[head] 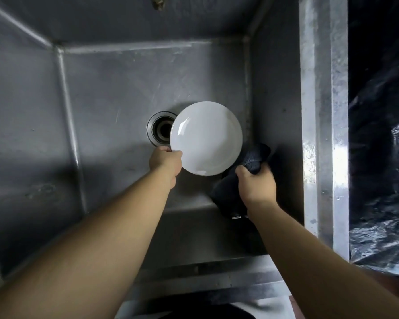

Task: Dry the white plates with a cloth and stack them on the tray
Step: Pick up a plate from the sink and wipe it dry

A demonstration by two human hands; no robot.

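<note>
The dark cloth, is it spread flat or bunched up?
Bunched: the right hand grips the dark cloth in a wad, its loose end hanging below.

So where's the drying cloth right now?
In the head view, the dark cloth is bunched in the right hand, low against the sink's right wall, just right of the white plate the left hand holds.

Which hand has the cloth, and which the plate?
The right hand grips the dark cloth; the left hand pinches the white plate by its lower-left rim over the sink.
</note>
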